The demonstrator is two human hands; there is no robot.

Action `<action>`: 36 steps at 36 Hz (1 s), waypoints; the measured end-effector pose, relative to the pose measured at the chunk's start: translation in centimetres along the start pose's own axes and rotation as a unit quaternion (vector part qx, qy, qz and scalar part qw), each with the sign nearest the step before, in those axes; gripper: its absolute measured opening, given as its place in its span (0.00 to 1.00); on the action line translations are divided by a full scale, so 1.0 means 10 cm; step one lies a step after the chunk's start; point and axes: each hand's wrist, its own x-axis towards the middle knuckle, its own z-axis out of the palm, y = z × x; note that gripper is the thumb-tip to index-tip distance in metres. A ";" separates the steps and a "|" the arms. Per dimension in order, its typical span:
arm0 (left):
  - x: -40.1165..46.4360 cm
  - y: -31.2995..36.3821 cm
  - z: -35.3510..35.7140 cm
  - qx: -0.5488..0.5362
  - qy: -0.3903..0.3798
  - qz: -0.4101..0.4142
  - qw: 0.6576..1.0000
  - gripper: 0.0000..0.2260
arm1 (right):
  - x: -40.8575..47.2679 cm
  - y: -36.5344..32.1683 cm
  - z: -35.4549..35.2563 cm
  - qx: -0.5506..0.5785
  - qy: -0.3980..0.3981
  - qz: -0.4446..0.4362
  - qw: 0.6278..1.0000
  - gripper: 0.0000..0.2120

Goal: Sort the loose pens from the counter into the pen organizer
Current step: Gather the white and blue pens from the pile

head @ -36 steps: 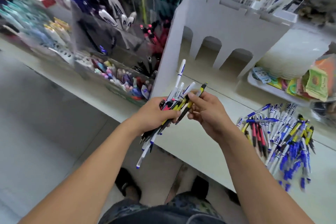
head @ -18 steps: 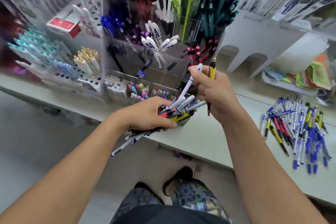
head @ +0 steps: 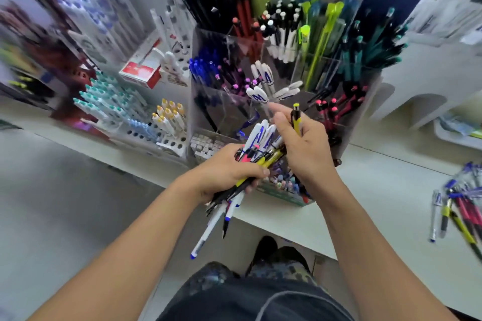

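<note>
Left hand (head: 224, 172) clutches a loose bundle (head: 250, 161); right hand (head: 305, 146) pinches a yellow pen (head: 296, 120). Pens could slide out downward.

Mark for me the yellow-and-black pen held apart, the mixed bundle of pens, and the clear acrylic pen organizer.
yellow-and-black pen (head: 296, 119): head view, on its yellow barrel above the right hand.
mixed bundle of pens (head: 260, 154): head view, mid-bundle above the left hand's grip.
clear acrylic pen organizer (head: 229, 109): head view, on its front wall.
</note>
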 end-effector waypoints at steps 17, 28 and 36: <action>0.43 0.27 -0.39 -0.049 0.017 0.102 0.993 0.05 | 0.06 -0.38 0.38 0.127 0.081 0.219 0.964 0.14; 0.51 0.30 -0.53 -0.073 -0.078 0.073 0.992 0.09 | 0.04 -0.51 0.71 0.152 0.213 0.204 0.943 0.14; 0.46 0.35 -0.61 -0.095 -0.145 0.084 0.981 0.08 | -0.04 -0.49 0.75 0.295 0.192 0.173 0.920 0.12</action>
